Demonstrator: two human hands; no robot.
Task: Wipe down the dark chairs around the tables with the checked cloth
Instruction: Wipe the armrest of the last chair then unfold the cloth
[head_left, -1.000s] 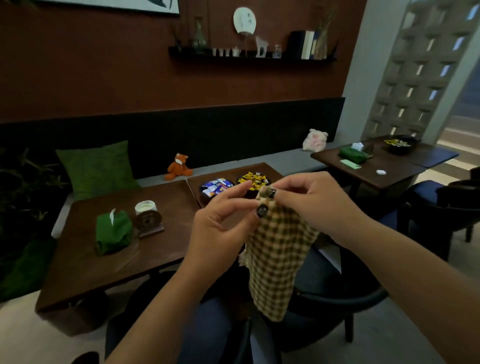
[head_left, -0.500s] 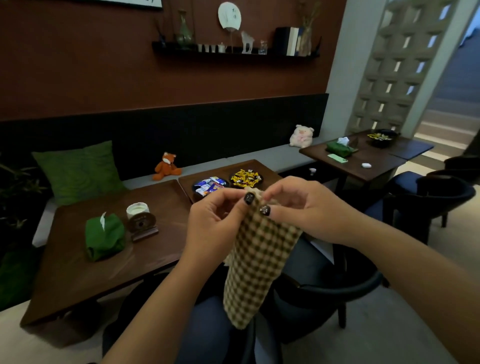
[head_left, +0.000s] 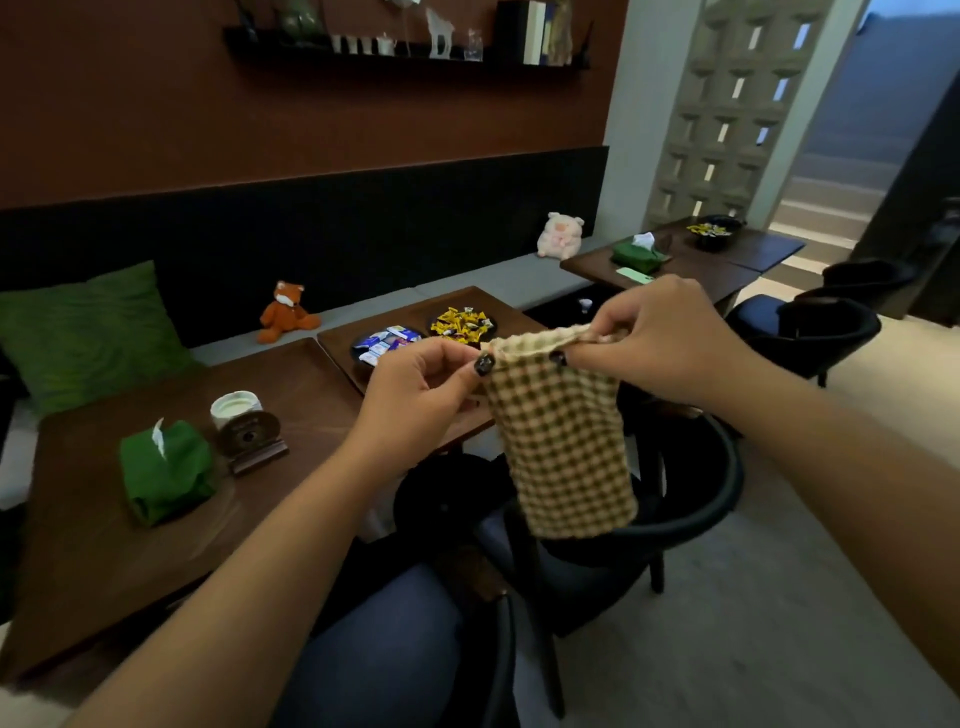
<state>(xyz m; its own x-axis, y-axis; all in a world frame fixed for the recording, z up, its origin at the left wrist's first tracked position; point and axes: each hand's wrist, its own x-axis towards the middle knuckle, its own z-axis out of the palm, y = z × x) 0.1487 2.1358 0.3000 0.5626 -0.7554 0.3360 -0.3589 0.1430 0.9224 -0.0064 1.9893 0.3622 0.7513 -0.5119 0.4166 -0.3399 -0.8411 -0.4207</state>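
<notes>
Wooden surface (head_left: 156, 519) lying behind; left hand (head_left: 415, 400) and right hand (head_left: 660, 338) are each pinching the checked cloth (head_left: 563, 441) at its top edge, hanging above a dark chair (head_left: 691, 519).

Dark wood tables (head_left: 130, 519) line a grey bench (head_left: 498, 283). The near table bears a green tissue pouch (head_left: 166, 470), a white jar (head_left: 236, 408) and two candy bowls (head_left: 462, 325); a fox toy (head_left: 285, 312), pig toy (head_left: 560, 235) and green cushion (head_left: 88, 332) rest on the bench.

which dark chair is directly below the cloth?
The near dark chair with the curved backrest; the checked cloth hangs over it. The other chairs sit far right.
</notes>
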